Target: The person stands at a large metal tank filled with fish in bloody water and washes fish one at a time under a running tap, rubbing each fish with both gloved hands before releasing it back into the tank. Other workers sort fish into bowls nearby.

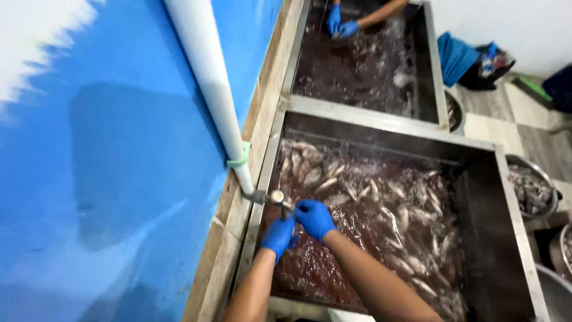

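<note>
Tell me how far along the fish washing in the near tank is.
Done: the near tank is full of reddish water and many fish, and a metal bowl beside it already holds some. In hand: the left hand and right hand, both in blue gloves, work under the tap. Left: most fish are in the water.

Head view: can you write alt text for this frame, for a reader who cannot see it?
Two blue-gloved hands, left hand and right hand, work under a metal tap at the edge of a steel sink full of small fish in reddish water. A white pipe runs down a blue wall; another person's gloved hands work in the next sink.
</note>
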`<state>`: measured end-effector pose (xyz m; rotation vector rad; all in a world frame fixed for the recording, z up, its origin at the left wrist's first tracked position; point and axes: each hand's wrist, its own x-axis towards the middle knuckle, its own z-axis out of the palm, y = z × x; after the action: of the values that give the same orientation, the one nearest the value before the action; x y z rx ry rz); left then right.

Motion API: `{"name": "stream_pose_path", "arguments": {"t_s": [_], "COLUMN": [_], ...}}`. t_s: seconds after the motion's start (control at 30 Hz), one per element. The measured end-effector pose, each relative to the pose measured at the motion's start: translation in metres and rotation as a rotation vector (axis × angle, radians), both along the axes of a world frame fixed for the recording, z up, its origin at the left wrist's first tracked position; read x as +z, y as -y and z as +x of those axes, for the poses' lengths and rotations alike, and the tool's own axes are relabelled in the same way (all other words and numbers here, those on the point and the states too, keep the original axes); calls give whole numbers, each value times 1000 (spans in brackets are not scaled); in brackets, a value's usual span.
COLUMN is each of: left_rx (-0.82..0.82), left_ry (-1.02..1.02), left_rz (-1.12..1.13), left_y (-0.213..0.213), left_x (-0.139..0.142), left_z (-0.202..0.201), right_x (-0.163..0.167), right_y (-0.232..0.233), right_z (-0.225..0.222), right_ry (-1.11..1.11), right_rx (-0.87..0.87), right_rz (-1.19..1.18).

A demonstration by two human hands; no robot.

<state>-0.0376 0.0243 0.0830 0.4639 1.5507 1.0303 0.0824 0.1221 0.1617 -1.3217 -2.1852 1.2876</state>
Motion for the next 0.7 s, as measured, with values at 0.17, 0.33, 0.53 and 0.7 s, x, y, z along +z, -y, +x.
{"name": "stream_pose_path", "arguments": {"t_s": [0.17,0.33,0.53,0.7], "left_rx": [-80,64,23,88], "left_ry": [367,220,150,99], "left_rz": [132,112,129,107], "left_y": [-3,-11,0,-4], "left_x": [5,-7,-7,11], "left_z": [-3,17,27,33], "right_x": [32,41,35,29], "right_y": [9,40,52,44], "right_z": [7,7,13,17], "right_ry": [94,206,160,198], "right_rx": [24,5,-11,28], "right_rz": [80,218,117,180]}}
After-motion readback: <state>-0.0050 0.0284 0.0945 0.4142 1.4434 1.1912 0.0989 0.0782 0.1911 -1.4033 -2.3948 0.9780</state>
